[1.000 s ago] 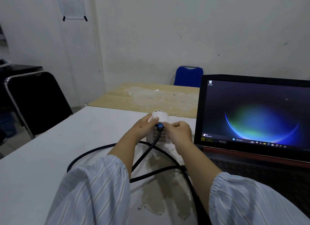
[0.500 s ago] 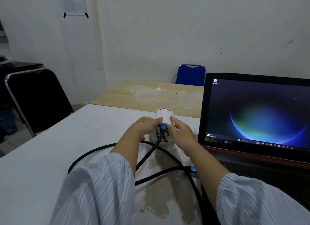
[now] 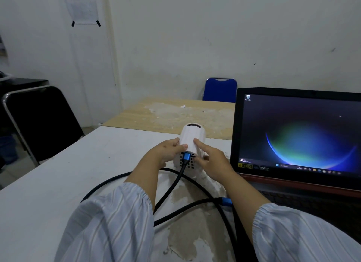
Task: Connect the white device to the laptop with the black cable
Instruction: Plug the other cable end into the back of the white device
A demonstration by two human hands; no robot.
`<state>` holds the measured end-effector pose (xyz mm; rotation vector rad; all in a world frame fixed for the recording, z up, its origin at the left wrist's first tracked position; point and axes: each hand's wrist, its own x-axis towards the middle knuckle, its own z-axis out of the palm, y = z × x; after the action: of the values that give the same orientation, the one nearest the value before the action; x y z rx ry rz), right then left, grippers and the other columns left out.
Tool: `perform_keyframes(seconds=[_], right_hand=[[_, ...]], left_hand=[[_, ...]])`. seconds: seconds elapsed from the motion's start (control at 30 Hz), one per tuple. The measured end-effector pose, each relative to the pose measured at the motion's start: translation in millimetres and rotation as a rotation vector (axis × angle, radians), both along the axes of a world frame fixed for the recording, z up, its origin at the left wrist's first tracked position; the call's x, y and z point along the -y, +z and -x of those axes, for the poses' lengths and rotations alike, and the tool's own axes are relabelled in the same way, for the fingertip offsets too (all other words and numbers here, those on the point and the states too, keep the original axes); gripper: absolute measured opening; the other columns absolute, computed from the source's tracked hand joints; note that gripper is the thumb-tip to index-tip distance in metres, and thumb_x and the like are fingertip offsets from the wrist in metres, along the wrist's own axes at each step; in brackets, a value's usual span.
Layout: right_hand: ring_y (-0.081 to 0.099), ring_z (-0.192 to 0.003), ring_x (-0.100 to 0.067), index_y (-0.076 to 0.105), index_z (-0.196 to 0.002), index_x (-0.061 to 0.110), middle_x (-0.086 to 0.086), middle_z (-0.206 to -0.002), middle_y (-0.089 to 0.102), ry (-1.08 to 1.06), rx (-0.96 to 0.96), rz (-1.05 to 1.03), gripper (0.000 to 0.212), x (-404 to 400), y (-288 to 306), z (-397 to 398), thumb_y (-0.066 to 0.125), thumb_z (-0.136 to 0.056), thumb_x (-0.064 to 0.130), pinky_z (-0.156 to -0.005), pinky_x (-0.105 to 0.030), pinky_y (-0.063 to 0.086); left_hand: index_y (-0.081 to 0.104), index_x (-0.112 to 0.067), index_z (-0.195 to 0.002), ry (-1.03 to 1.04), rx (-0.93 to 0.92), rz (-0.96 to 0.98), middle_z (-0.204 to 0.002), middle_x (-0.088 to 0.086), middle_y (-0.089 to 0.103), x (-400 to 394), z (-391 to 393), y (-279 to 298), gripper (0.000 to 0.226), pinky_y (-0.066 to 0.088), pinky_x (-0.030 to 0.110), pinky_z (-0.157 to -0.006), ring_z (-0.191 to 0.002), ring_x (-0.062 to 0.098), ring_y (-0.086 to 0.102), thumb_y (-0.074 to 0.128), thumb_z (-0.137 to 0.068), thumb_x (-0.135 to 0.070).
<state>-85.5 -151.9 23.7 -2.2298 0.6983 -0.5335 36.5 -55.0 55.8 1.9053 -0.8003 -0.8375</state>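
Observation:
The white device (image 3: 192, 137) stands on the white table (image 3: 58, 183), just left of the open laptop (image 3: 298, 132). The black cable (image 3: 175, 181) has its blue plug (image 3: 186, 156) seated in the device's vented rear face. From there the cable loops over the table, and its other blue plug (image 3: 224, 201) lies by the laptop's left edge, partly behind my right forearm. My left hand (image 3: 166, 152) grips the device's left side. My right hand (image 3: 213, 162) holds its right side, index finger on top and thumb against the rear face.
A black folding chair (image 3: 39, 123) stands at the table's left. Behind the white table is a worn wooden table (image 3: 175, 115), with a blue chair (image 3: 219, 89) against the wall. The table surface under the cable is chipped and stained.
My right hand has let go of the blue plug and moved to the device's right side. The plug now stays in the device's rear face, and more of the device's top shows.

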Motion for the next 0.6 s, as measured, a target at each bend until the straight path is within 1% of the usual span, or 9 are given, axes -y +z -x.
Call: perform_keyframes(seconds=[0.07,0.17,0.23,0.3,0.37,0.43,0.5,0.53,0.6], right_hand=[[0.053,-0.125,-0.026,0.032,-0.146,0.029,-0.009,-0.146,0.047,0.000,0.002,0.029,0.063,0.8,-1.9,0.0,0.058,-0.091,0.016,-0.096,-0.036,0.048],[0.051,-0.127,-0.026,0.032,-0.146,0.027,-0.007,-0.149,0.043,0.033,0.021,0.073,0.064,2.7,-6.8,2.2,0.058,-0.090,0.011,-0.101,-0.037,0.046],[0.050,-0.126,-0.024,0.034,-0.145,0.030,-0.004,-0.151,0.040,0.061,0.072,-0.016,0.062,4.5,-8.8,4.5,0.056,-0.091,0.010,-0.101,-0.039,0.049],[0.050,-0.120,-0.021,0.037,-0.143,0.034,-0.002,-0.149,0.038,0.054,0.142,-0.196,0.056,3.7,-5.3,4.4,0.053,-0.092,0.016,-0.095,-0.037,0.052],[0.045,-0.126,-0.022,0.031,-0.145,0.036,0.000,-0.153,0.032,0.034,0.172,-0.302,0.054,3.3,-1.8,1.0,0.048,-0.094,0.026,-0.098,-0.037,0.048],[0.037,-0.137,-0.024,0.019,-0.149,0.034,-0.001,-0.158,0.025,0.032,0.160,-0.296,0.060,3.3,-2.1,-3.6,0.045,-0.095,0.032,-0.101,-0.034,0.040],[0.032,-0.141,-0.024,0.012,-0.151,0.032,-0.003,-0.160,0.021,0.033,0.164,-0.281,0.065,2.1,-4.5,-6.7,0.046,-0.096,0.030,-0.098,-0.030,0.037],[0.032,-0.141,-0.025,0.010,-0.151,0.033,-0.003,-0.160,0.020,0.035,0.173,-0.293,0.066,2.2,-5.8,-6.7,0.047,-0.096,0.028,-0.100,-0.031,0.038],[0.034,-0.139,-0.025,0.010,-0.150,0.035,-0.001,-0.161,0.017,0.048,0.190,-0.324,0.070,2.9,-6.5,-6.5,0.051,-0.095,0.024,-0.105,-0.038,0.042]], left_hand=[[0.032,-0.022,-0.145,-0.015,0.014,0.022,-0.151,0.006,0.038,-0.5,0.7,-1.1,0.051,0.030,0.046,-0.107,-0.138,0.029,0.034,0.044,-0.096,-0.033],[0.026,-0.020,-0.147,-0.034,0.062,0.085,-0.151,0.006,0.038,-0.3,1.6,-7.6,0.054,0.034,0.037,-0.097,-0.130,0.023,0.040,0.044,-0.097,-0.028],[0.020,-0.020,-0.149,-0.018,0.067,0.120,-0.154,0.004,0.033,-0.9,0.8,-13.3,0.059,0.034,0.036,-0.101,-0.136,0.024,0.036,0.045,-0.096,-0.029],[0.020,-0.022,-0.150,-0.017,0.068,0.139,-0.155,0.003,0.032,-1.2,-0.9,-16.4,0.061,0.034,0.037,-0.103,-0.139,0.025,0.034,0.047,-0.095,-0.030],[0.019,-0.023,-0.150,-0.024,0.058,0.140,-0.155,0.005,0.033,-0.4,-2.0,-16.6,0.062,0.035,0.036,-0.101,-0.138,0.025,0.035,0.047,-0.095,-0.030],[0.018,-0.023,-0.150,-0.027,0.047,0.153,-0.152,0.007,0.036,-0.2,-0.8,-16.0,0.062,0.035,0.032,-0.096,-0.128,0.022,0.042,0.047,-0.096,-0.028],[0.018,-0.024,-0.150,-0.029,0.043,0.182,-0.149,0.008,0.041,-0.3,-0.3,-17.8,0.061,0.036,0.029,-0.090,-0.114,0.018,0.043,0.046,-0.096,-0.027],[0.018,-0.024,-0.150,-0.033,0.052,0.191,-0.148,0.008,0.043,-0.4,-0.4,-19.8,0.061,0.038,0.028,-0.086,-0.112,0.017,0.043,0.046,-0.096,-0.027],[0.015,-0.026,-0.150,-0.033,0.075,0.205,-0.149,0.009,0.042,-0.8,-2.0,-26.0,0.062,0.037,0.026,-0.089,-0.119,0.020,0.045,0.046,-0.096,-0.027]])
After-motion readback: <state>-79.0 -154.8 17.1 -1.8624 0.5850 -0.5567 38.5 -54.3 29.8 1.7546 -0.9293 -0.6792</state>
